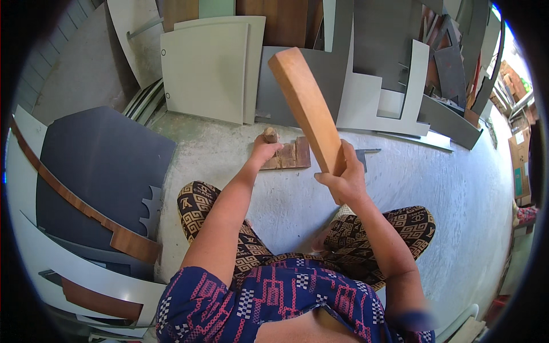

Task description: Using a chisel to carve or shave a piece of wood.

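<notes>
In my right hand (346,176) a long, thick bar of light brown wood (309,103) is gripped near its lower end. The bar tilts up and to the left, in the air above the floor. My left hand (266,151) is closed round an upright wooden handle (270,135) with a rounded top; whatever lies below it is hidden by the fingers. Under and beside that hand, a dark reddish-brown wooden block (295,155) with cut lines across it lies flat on the floor. Just right of the bar lies a dark L-shaped square (367,159), partly covered by my right hand.
Pale cabinet panels (206,71) lean at the back, beside grey cut-out boards (380,103). On the left are a dark grey sheet (103,166) and a curved brown strip (74,194). My patterned trouser legs (394,234) frame the concrete floor (280,200). Cardboard boxes (519,154) stand far right.
</notes>
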`<state>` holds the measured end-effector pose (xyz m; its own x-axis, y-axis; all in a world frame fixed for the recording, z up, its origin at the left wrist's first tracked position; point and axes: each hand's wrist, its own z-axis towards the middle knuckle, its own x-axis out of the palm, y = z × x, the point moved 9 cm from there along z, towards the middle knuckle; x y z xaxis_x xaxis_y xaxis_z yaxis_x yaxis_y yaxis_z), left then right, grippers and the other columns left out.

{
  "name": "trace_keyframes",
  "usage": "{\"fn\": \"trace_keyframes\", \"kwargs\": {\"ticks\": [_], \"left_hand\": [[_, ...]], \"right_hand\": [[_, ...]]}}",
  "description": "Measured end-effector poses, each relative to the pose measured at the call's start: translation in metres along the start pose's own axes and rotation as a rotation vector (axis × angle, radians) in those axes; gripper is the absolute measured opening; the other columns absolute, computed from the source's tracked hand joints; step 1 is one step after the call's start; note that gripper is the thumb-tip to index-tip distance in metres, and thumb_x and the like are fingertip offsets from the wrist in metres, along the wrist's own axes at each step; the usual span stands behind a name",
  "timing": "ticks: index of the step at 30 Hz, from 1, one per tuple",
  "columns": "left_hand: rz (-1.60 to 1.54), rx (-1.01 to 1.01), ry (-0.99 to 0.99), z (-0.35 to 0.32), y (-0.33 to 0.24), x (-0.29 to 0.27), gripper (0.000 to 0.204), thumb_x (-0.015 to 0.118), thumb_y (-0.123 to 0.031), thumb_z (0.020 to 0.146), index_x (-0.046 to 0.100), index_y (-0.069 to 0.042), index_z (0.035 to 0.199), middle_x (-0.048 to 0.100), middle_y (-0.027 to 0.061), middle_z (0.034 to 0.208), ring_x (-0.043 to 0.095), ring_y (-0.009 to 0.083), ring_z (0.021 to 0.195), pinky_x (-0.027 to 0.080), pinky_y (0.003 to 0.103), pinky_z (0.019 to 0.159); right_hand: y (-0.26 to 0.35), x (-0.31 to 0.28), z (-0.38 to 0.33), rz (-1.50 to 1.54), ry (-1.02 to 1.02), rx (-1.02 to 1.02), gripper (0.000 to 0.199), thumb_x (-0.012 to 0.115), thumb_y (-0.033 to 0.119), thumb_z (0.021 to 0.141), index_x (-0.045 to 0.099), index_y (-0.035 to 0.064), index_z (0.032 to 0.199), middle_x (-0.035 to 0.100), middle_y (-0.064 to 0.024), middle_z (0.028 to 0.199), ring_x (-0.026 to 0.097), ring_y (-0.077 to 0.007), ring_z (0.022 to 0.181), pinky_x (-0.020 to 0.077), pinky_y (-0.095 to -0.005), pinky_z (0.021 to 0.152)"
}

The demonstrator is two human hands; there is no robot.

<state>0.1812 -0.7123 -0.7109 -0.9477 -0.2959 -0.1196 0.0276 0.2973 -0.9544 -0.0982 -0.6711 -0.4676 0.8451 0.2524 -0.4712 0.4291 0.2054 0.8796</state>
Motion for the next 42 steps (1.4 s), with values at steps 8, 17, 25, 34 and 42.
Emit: {"fn": "trace_keyframes", "kwargs": {"ticks": [8, 17, 25, 34, 42], "left_hand": [[-0.027, 0.061, 0.063, -0.007, -0.015, 0.021, 0.025, 0.072, -0.001, 0.072, 0.067, 0.002, 0.096, 0.071, 0.0087, 0.090, 0.066, 0.0165, 0.078, 0.052, 0.033, 0.070], [0.015, 0.068, -0.004, 0.019, 0.020, 0.015, 0.032, 0.078, -0.009, 0.066, 0.067, -0.002, 0.095, 0.071, 0.0105, 0.091, 0.066, 0.0215, 0.078, 0.053, 0.035, 0.069], [-0.003, -0.071, 0.026, 0.011, 0.019, 0.013, 0.036, 0.081, -0.009, 0.067, 0.066, -0.002, 0.098, 0.069, 0.0086, 0.093, 0.066, 0.0190, 0.083, 0.053, 0.033, 0.075], [-0.027, -0.059, 0.132, -0.024, -0.038, 0.067, 0.034, 0.079, -0.007, 0.070, 0.065, -0.004, 0.101, 0.068, 0.0050, 0.094, 0.064, 0.0143, 0.081, 0.053, 0.031, 0.070], [-0.025, -0.029, 0.155, -0.012, -0.020, 0.082, 0.030, 0.079, -0.006, 0.072, 0.063, -0.007, 0.098, 0.065, 0.0010, 0.088, 0.061, 0.0113, 0.077, 0.052, 0.030, 0.068]], "right_hand": [[-0.051, 0.040, -0.005, -0.386, 0.397, 0.236, 0.087, 0.080, 0.028, 0.057, 0.044, 0.0024, 0.132, 0.066, -0.0238, 0.096, 0.063, -0.0419, 0.093, 0.0497, -0.0433, 0.085], [-0.011, 0.022, -0.006, 0.001, 0.072, -0.140, 0.086, 0.081, 0.025, 0.057, 0.044, 0.0017, 0.132, 0.063, -0.0231, 0.109, 0.065, -0.0377, 0.095, 0.0507, -0.0405, 0.084], [-0.029, 0.021, -0.002, -0.040, 0.210, 0.136, 0.082, 0.080, 0.021, 0.059, 0.047, 0.0040, 0.132, 0.063, -0.0194, 0.107, 0.064, -0.0292, 0.093, 0.0502, -0.0364, 0.084], [-0.030, -0.021, 0.008, 0.338, 0.023, 0.182, 0.084, 0.080, 0.011, 0.059, 0.044, -0.0047, 0.133, 0.060, -0.0131, 0.109, 0.059, -0.0220, 0.099, 0.0478, -0.0329, 0.087], [-0.039, -0.019, -0.004, 0.191, 0.034, 0.135, 0.088, 0.081, 0.018, 0.059, 0.042, -0.0056, 0.134, 0.061, -0.0153, 0.110, 0.061, -0.0240, 0.098, 0.0495, -0.0350, 0.084]]}}
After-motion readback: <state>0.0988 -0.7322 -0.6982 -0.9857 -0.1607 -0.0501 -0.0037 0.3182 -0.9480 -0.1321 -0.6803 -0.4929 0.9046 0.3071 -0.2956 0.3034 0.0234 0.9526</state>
